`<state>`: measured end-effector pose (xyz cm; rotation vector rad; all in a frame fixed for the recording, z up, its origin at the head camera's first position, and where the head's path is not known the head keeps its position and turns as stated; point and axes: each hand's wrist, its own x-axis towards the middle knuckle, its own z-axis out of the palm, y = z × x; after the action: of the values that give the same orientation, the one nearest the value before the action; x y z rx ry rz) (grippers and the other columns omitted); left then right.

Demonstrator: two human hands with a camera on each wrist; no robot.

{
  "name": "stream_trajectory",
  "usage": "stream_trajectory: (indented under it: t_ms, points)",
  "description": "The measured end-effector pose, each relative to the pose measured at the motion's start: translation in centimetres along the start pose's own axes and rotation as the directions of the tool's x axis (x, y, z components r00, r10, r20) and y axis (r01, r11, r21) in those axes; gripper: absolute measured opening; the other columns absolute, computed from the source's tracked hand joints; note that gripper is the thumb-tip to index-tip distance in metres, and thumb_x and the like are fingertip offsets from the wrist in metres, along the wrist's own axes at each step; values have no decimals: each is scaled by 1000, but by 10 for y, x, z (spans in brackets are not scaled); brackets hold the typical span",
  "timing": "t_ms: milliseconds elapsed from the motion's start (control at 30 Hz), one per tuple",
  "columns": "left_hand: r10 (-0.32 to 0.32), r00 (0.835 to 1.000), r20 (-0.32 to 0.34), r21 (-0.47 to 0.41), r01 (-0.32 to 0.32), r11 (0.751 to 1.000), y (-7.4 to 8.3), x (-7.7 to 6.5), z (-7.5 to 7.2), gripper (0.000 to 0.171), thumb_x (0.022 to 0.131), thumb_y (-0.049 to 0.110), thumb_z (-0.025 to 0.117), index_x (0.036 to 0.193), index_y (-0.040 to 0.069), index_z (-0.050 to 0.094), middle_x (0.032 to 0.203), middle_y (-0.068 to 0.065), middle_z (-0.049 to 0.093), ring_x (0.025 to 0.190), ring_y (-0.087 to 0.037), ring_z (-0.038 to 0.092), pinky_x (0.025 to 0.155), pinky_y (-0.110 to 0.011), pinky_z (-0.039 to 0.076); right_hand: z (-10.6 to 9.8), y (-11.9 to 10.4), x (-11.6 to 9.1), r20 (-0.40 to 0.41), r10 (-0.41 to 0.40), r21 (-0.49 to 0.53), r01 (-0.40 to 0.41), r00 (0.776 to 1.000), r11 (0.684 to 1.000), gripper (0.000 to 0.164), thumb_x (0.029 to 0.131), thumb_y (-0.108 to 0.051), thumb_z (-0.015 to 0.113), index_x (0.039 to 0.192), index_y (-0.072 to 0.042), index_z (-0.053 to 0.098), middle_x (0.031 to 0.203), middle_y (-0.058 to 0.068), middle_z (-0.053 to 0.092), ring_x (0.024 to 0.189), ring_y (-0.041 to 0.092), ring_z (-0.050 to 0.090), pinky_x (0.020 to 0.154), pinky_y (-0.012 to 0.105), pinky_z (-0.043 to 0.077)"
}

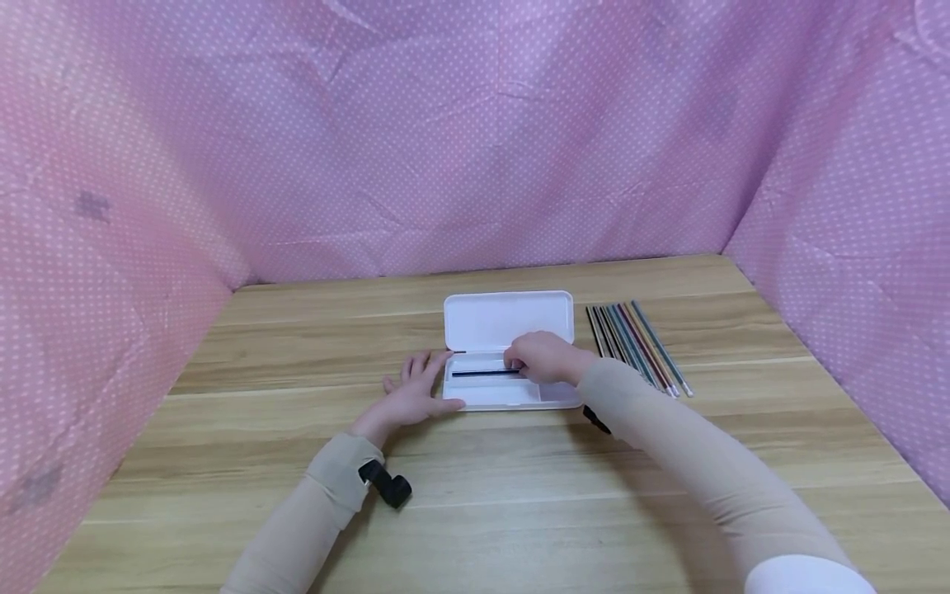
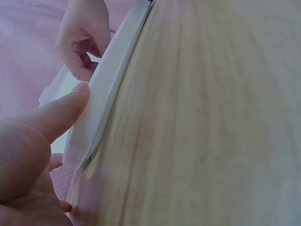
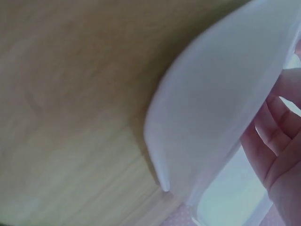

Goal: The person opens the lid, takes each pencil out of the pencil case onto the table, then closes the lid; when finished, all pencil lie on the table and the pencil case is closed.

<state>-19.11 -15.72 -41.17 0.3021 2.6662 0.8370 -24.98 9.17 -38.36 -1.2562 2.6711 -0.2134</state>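
Note:
A white pencil case (image 1: 490, 394) lies open on the table, its lid (image 1: 508, 322) tipped back. Inside it a dark pencil (image 1: 482, 373) lies lengthwise, its right end meeting my right hand (image 1: 547, 357). That hand reaches into the case from the right with bent fingers and pinches the pencil; its fingertips are partly hidden behind the case wall in the right wrist view. My left hand (image 1: 413, 401) spreads over the left end of the case. In the left wrist view, its thumb (image 2: 66, 110) rests on the front rim.
Several pencils (image 1: 638, 342), dark, blue-grey, red and yellowish, lie side by side to the right of the case, partly behind my right forearm. The wooden table (image 1: 505, 511) ends at a pink dotted cloth (image 1: 475, 165) behind and at both sides.

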Motion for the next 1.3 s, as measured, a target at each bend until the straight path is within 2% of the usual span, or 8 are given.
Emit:
stream_trajectory:
  t_ms: [267, 467, 767, 900, 1000, 1200, 1300]
  points:
    - [5, 1000, -2, -2, -5, 1000, 0, 1, 0, 89, 80, 51, 69, 151, 28, 20, 156, -21, 2, 141, -47, -8, 97, -77, -7, -3, 3, -2, 14, -5, 103, 4, 1000, 995, 15, 84, 3, 61, 93, -8, 67, 79, -1, 59, 76, 13, 50, 77, 31, 46]
    - [-1, 1000, 4, -2, 1, 1000, -2, 1, 0, 90, 80, 52, 68, 151, 27, 19, 156, -21, 1, 141, -47, -9, 97, -76, -8, -4, 4, -2, 28, 30, 183, -35, 999, 982, 18, 86, 2, 60, 99, -8, 68, 88, 1, 64, 82, 14, 54, 84, 33, 47]
    - [-1, 1000, 2, -1, 1, 1000, -1, 1, -1, 90, 81, 52, 68, 152, 26, 19, 156, -21, 2, 141, -46, -8, 98, -76, -8, -4, 7, -5, -39, 38, 314, -24, 999, 949, 20, 89, 0, 58, 107, -6, 66, 94, 4, 65, 87, 15, 57, 85, 34, 49]
    - [-2, 1000, 1, 3, 2, 1000, 0, -1, 0, 89, 80, 52, 68, 151, 27, 20, 156, -20, 4, 141, -45, -6, 98, -76, -6, -6, 8, -7, -117, 75, 394, -24, 990, 919, 25, 89, 1, 56, 112, -4, 65, 96, 6, 66, 91, 18, 59, 85, 35, 50]
    - [-6, 1000, 3, 7, 6, 1000, -1, -2, 0, 88, 80, 52, 68, 151, 29, 20, 156, -20, 4, 141, -45, -7, 98, -76, -6, -7, 6, -8, -187, 113, 457, -15, 976, 889, 29, 90, 1, 57, 118, -3, 63, 97, 8, 66, 94, 21, 61, 82, 34, 51]
    - [7, 1000, -5, 1, -7, 1000, -1, -1, -1, 89, 80, 52, 68, 150, 27, 20, 156, -21, 4, 141, -46, -6, 97, -77, -6, -11, -1, -10, -265, 249, 588, -49, 931, 808, 33, 90, -1, 59, 124, -4, 60, 100, 10, 64, 98, 24, 60, 83, 36, 52]
    - [13, 1000, -6, -9, -13, 1000, -1, 0, -1, 88, 81, 50, 69, 150, 26, 20, 156, -21, 4, 141, -46, -8, 97, -77, -7, -11, -1, -11, -291, 319, 661, -52, 902, 749, 33, 91, -1, 59, 124, -1, 59, 103, 14, 64, 100, 28, 60, 86, 39, 52]
